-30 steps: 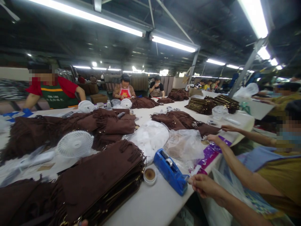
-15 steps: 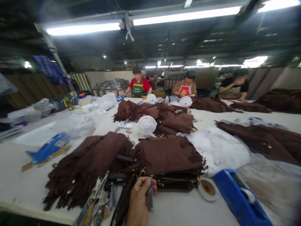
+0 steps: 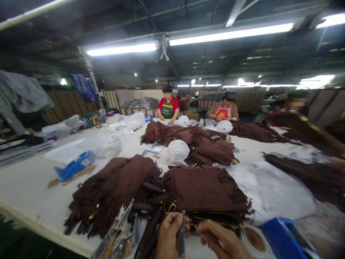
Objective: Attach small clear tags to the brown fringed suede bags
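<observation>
The left hand (image 3: 168,235) pinches a thin grey strip (image 3: 181,237) upright; the right hand (image 3: 219,239) reaches toward it, fingers half curled, beside the stacked brown fringed suede bags (image 3: 205,190).

Matt brown suede-like fringed bags (image 3: 205,189) with glinting metal fittings, white plastic fan (image 3: 178,150), glossy blue plastic tape dispenser (image 3: 288,239)

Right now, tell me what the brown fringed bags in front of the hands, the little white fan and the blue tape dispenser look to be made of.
Brown fringed bags: suede or faux suede, by the matte, napped surface and soft cut fringe; gold-toned metal fittings glint at the edge. White fan: moulded plastic, by its glossy, thin-ribbed grille. Blue tape dispenser: hard plastic, smooth and shiny, though it is partly cut off.
</observation>
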Available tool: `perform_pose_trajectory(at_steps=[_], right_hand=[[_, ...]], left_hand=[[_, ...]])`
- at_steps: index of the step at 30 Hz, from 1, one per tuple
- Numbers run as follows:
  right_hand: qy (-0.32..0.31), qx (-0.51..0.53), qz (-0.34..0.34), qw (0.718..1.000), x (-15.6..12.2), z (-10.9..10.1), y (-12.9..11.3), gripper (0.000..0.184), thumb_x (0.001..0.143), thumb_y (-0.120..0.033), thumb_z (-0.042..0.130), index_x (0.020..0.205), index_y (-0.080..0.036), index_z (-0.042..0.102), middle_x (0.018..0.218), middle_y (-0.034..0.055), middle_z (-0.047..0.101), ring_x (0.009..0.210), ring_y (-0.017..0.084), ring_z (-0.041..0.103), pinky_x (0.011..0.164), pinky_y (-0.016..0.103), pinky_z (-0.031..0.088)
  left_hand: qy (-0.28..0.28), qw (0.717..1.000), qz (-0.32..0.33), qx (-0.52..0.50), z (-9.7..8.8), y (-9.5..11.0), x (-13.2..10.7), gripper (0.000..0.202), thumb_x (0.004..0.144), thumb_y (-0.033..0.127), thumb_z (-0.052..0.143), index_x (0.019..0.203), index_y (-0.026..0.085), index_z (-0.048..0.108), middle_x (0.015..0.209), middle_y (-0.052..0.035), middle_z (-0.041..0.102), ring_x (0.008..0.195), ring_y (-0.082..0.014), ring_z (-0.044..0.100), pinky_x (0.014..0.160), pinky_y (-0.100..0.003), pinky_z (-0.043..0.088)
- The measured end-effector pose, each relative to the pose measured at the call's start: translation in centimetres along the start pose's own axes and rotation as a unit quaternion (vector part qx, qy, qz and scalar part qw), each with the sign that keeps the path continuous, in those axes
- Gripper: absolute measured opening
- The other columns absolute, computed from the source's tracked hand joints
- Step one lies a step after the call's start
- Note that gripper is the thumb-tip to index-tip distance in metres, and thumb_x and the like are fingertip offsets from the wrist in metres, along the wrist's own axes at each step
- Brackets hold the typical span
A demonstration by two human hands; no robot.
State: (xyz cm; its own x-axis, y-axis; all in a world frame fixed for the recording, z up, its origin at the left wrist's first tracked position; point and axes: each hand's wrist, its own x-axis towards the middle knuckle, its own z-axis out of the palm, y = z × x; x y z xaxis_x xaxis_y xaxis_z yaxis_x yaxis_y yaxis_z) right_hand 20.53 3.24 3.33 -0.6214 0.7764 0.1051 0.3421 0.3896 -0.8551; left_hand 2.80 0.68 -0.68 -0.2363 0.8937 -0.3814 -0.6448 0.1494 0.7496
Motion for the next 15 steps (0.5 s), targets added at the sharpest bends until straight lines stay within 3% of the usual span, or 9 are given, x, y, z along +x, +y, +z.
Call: perform_pose_trajectory(at_steps=[2,5,15], right_hand=[[-0.004,-0.019,-0.052,0.998,2.9,0.5,-1.2,0.024,0.096,-0.036,0.039,0.089,-0.024,0.059,0.081,0.0003,0.062,0.075,0.013,0.057,0.07,0.022,0.042],[-0.02,-0.034,-0.06,0.997,5.1,1.0,-1.6,0.023,0.096,-0.032,0.041,0.087,-0.022,0.06,0.08,-0.0009,0.064,0.076,0.012,0.059,0.069,0.021,0.04],[-0.055,-0.077,-0.046,0.994,6.4,0.9,-1.8,0.016,0.093,-0.021,0.047,0.085,-0.021,0.06,0.077,-0.0033,0.064,0.072,0.01,0.06,0.066,0.019,0.037]], left_hand=[[-0.012,1.0,0.01,0.003,-0.2,-0.2,0.2,0.033,0.069,0.04,0.075,0.075,0.014,0.058,0.065,-0.0029,0.065,0.053,-0.0105,0.056,0.053,-0.022,0.043],[-0.028,0.999,0.027,0.0,-0.6,-0.8,0.6,0.03,0.072,0.041,0.071,0.076,0.014,0.058,0.059,-0.0007,0.061,0.051,-0.0089,0.052,0.052,-0.021,0.038],[-0.018,0.999,0.013,-0.027,-1.0,-1.8,1.4,0.034,0.068,0.044,0.074,0.073,0.015,0.058,0.055,0.0003,0.059,0.048,-0.0074,0.047,0.05,-0.019,0.031]])
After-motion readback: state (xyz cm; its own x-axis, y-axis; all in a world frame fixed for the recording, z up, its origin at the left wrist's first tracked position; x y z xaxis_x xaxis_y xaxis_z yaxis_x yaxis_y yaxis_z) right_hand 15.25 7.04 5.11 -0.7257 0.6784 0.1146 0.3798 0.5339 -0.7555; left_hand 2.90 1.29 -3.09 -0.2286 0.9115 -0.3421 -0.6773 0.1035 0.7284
